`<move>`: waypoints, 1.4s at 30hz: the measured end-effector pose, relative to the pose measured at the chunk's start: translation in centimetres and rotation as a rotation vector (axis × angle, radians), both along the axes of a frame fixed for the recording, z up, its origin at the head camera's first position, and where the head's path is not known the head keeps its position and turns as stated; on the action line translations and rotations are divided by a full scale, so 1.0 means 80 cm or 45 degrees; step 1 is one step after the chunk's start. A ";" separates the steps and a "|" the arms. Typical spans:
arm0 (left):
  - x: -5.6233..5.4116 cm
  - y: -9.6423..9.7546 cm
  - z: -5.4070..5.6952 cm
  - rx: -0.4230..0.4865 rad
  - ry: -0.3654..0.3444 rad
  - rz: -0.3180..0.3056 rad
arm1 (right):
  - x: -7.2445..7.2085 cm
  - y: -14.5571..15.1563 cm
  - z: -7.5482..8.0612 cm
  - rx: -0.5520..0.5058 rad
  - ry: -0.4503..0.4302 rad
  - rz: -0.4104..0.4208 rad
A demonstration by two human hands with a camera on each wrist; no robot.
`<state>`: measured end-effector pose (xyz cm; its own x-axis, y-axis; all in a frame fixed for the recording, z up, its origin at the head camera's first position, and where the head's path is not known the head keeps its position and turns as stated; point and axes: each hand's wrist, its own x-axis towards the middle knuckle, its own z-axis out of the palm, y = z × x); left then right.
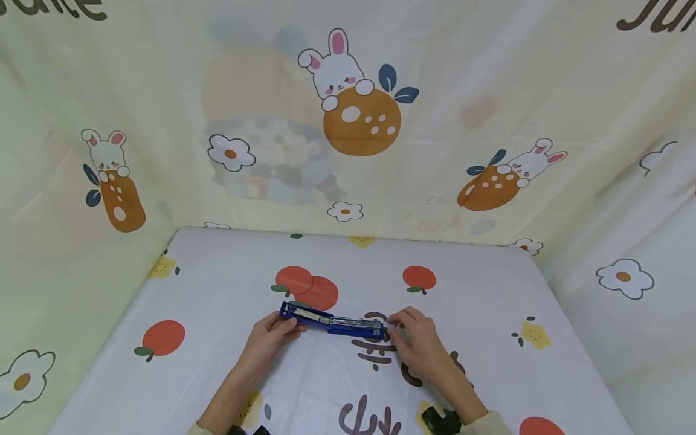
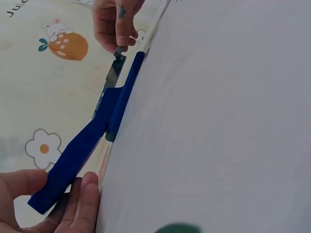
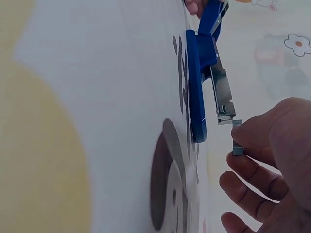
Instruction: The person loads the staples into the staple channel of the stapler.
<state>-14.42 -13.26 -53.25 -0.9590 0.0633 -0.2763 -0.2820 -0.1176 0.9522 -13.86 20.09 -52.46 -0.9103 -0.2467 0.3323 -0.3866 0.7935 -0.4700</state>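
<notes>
A blue stapler (image 1: 354, 328) lies opened out over the white cloth, its top arm (image 2: 68, 165) swung far back from the base (image 3: 196, 87). The left hand (image 1: 266, 341) grips the end of that top arm between thumb and fingers. Between the arm and base, the metal staple magazine (image 3: 222, 92) is raised at an angle above the base. At its front end the right hand (image 1: 421, 345) pinches a short strip of staples (image 3: 237, 143) between thumb and index finger. One end of the strip is right at the magazine's tip, and the other fingers are loosely bent below.
The cloth-covered table (image 1: 217, 374) bears printed fruit, flowers and dark lettering. Pale curtains (image 1: 435, 199) with rabbit prints hang around its back and sides. Dark wrist-worn gear (image 1: 440, 420) shows at the right sleeve (image 1: 486, 425).
</notes>
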 end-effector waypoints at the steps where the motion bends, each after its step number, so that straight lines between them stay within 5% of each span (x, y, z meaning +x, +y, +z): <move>1: 0.000 0.000 0.000 0.000 0.000 -0.001 | 0.000 0.000 0.000 -0.002 0.002 0.002; 42: 0.001 -0.001 -0.004 0.024 0.024 0.014 | -0.007 -0.018 0.000 -0.031 0.048 0.071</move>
